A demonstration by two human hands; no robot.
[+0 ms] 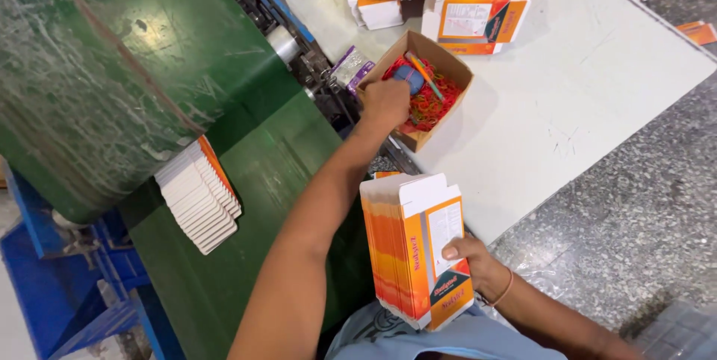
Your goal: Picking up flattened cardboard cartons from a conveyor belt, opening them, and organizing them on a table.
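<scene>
We are clamping a stack of flat orange cartons (413, 252) upright against our body with the right hand (470, 259), keeping it squared, while the left hand (386, 100) is reaching into a box (448, 102) of rubber bands (429, 106); its grip is hidden.

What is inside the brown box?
The brown box holds a heap of red and yellow rubber bands, an orange stick and something blue. The left hand reaches in, hiding what lies beneath it.
</scene>
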